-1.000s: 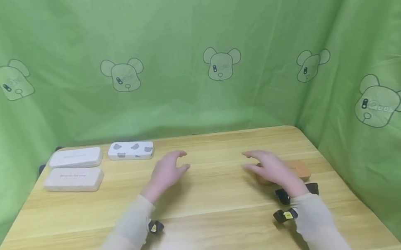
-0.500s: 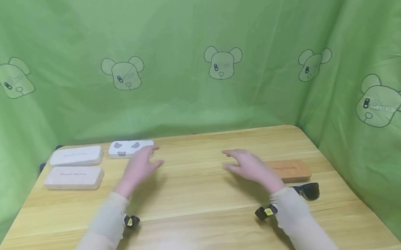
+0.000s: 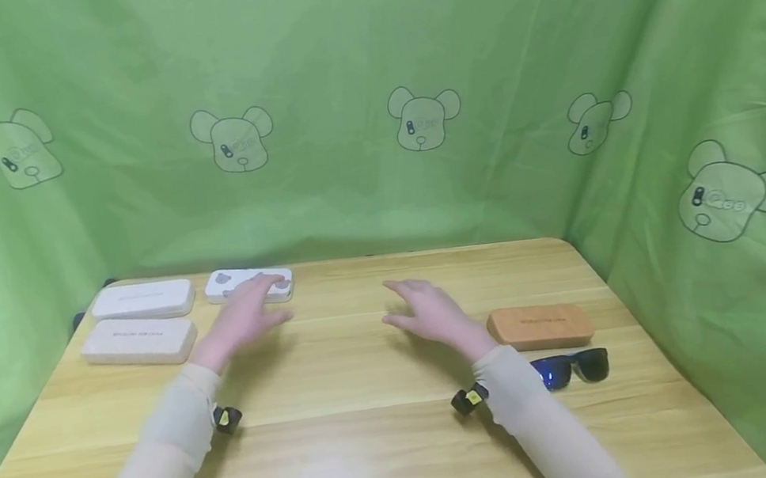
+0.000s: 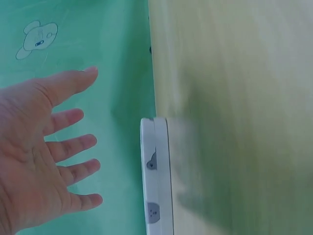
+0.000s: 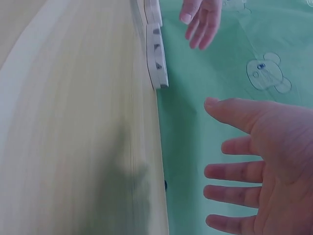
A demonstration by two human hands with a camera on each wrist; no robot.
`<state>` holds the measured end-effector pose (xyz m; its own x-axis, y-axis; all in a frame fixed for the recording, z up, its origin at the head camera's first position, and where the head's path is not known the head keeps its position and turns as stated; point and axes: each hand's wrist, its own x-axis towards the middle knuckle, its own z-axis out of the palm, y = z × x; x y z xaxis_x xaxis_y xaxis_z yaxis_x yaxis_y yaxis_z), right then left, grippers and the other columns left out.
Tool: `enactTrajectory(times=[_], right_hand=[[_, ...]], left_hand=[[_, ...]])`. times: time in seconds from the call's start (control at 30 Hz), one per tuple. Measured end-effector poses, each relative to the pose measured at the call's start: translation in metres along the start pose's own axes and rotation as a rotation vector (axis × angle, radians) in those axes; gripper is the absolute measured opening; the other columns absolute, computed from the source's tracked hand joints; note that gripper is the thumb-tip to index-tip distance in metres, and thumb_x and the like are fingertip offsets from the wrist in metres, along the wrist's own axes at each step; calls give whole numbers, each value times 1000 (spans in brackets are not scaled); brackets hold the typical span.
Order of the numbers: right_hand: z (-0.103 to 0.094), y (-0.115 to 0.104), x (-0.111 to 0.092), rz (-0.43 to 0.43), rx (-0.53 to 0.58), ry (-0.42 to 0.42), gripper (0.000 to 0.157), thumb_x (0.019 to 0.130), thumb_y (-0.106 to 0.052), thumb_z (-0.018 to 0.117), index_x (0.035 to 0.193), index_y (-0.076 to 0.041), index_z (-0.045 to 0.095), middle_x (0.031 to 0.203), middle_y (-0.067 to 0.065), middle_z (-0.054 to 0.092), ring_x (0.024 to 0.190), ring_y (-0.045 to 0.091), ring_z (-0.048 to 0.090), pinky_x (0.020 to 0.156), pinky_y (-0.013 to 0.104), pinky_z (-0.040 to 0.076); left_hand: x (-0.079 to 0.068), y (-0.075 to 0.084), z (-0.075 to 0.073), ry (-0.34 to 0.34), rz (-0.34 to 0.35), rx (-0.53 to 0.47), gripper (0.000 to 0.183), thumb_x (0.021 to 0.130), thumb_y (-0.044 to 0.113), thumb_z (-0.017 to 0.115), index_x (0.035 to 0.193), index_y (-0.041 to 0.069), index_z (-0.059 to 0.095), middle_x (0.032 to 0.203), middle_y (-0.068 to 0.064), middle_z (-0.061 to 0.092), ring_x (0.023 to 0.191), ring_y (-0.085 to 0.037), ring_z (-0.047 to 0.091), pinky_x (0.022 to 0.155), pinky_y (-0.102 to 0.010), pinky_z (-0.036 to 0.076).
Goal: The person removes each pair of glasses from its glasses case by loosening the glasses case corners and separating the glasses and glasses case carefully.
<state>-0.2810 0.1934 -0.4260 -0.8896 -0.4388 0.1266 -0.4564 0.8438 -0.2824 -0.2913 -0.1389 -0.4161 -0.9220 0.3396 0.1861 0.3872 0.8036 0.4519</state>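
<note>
My left hand (image 3: 244,320) hovers over the back left of the table, fingers spread and holding nothing. It partly covers a white case with grey animal prints (image 3: 233,277) in the head view; the left wrist view shows a gap between the fingers and that printed case (image 4: 156,186). Over the middle of the table is my right hand (image 3: 430,314), also bare, thumb apart from the fingers. Right of it lie an orange-brown glasses case (image 3: 540,327) and, nearer to me, dark sunglasses (image 3: 573,368), whose left end the right sleeve partly overlaps.
Two pale cases, a white one (image 3: 143,300) and a greyish one (image 3: 139,340), lie at the table's back left. A green curtain (image 3: 349,195) with printed bear heads hangs around the back and sides of the wooden table (image 3: 353,466).
Both hands have moved left across the table. The left now overlaps the printed case in the head view, while the orange-brown case and sunglasses have come out from behind the right arm.
</note>
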Motion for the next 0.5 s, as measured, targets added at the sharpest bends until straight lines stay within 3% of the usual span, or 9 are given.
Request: enactTrajectory(times=[0.33, 0.5], right_hand=[[14, -29, 24, -10, 66, -19, 77, 89, -45, 66, 152, -16, 33, 151, 17, 43, 139, 36, 41, 118, 51, 32], [22, -46, 37, -30, 28, -28, 79, 89, -47, 66, 152, -15, 32, 151, 16, 43, 140, 35, 41, 119, 49, 32]], left_hand=[[4, -14, -11, -34, -29, 120, 75, 86, 33, 72, 147, 5, 38, 151, -22, 40, 140, -46, 32, 118, -66, 17], [8, -25, -16, -56, -35, 168, 77, 85, 34, 72, 147, 6, 37, 152, -23, 37, 141, -47, 28, 116, -69, 16]])
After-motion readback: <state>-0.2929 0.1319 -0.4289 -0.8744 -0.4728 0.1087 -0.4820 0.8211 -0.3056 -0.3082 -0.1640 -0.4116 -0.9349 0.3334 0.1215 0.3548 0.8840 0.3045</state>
